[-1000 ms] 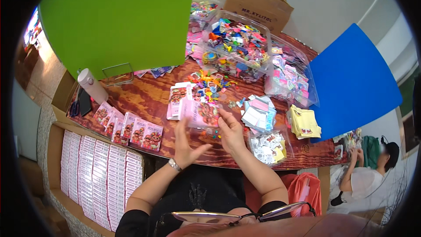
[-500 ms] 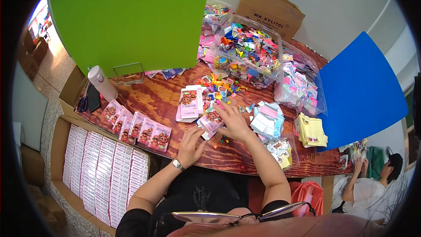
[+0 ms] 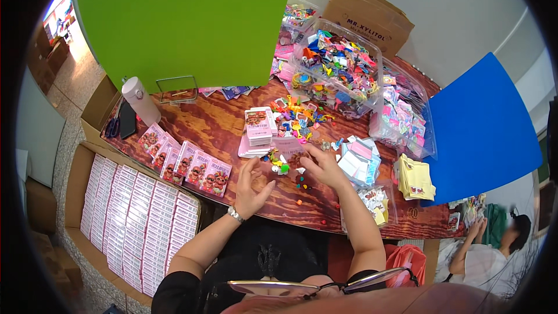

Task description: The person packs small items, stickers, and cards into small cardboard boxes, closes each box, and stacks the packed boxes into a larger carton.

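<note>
My left hand (image 3: 251, 191) is open above the near part of the table, its thumb apart from the curved fingers and nothing in it. To its right, my right hand (image 3: 323, 166) pinches a small pink carton (image 3: 290, 147) at its right edge; the carton is smeared by motion. Just below the carton lie small colourful plastic toys (image 3: 282, 168). Behind it is a larger heap of toys (image 3: 299, 117). A stack of pink cartons (image 3: 259, 128) stands beyond my left hand, the top one showing printed cartoon figures.
A row of pink cartons (image 3: 199, 168) leans along the left table edge, above a cardboard box (image 3: 81, 197) packed with cartons. Clear bins (image 3: 372, 61) of trinkets stand at the back. Cards (image 3: 359, 160) and yellow packets (image 3: 415, 179) lie right. Another person (image 3: 485, 250) sits at far right.
My left hand has come away from the pink carton. The carton has been raised and shifted away from me with my right hand, uncovering small toys on the table.
</note>
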Demonstrator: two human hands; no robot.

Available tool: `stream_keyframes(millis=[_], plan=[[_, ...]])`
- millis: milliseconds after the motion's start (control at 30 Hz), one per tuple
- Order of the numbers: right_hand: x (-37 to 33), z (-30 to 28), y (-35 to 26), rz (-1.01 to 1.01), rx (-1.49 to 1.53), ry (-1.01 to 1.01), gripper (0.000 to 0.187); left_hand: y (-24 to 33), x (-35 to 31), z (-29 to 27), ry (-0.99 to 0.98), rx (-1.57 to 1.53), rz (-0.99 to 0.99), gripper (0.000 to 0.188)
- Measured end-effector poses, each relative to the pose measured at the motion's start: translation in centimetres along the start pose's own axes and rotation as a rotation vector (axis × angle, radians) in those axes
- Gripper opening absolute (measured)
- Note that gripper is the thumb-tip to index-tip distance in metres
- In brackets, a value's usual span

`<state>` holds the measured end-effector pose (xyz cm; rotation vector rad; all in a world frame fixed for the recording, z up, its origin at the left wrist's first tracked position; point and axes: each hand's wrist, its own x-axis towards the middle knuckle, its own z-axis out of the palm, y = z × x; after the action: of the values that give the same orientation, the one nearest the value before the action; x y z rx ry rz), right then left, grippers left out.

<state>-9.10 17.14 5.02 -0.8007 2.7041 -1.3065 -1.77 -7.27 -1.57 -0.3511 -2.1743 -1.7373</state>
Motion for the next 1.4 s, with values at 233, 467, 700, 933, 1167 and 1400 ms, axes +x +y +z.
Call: stream_keyframes(millis=[233, 467, 700, 933, 1167, 1400], plan=[[-3.3, 1.0, 1.4, 0.34, 0.837, -0.437, 0.028, 2.0, 4.3, -0.5, -0.906, -0.452, -0.493, 0.105], [-2.1, -3.5, -0.8, 0.245, 0.108, -0.048, 0.039, 3.0, 2.8, 0.1, -0.515, -0.533, -0.264, 0.11], [-6.0, -9.6, 9.3, 0.548, -0.786, -0.123, 0.068, 1.8, 1.5, 1.9, -0.374, -0.153, -0.099, 0.092], [-4.9, -9.8, 11.6, 0.62, -0.723, -0.014, 0.067, 1.9, 1.0, 1.4, -0.342, -0.059, -0.068, 0.092], [-6.2, -11.0, 15.4, 0.623, -0.152, 0.355, 0.031, 1.1, 1.1, 2.3, -0.289, -0.102, -0.08, 0.09], [-5.3, -9.7, 10.5, 0.399, -0.307, 0.585, 0.017, 1.8, 1.4, 1.7, -0.19, -0.006, -0.164, 0.085]])
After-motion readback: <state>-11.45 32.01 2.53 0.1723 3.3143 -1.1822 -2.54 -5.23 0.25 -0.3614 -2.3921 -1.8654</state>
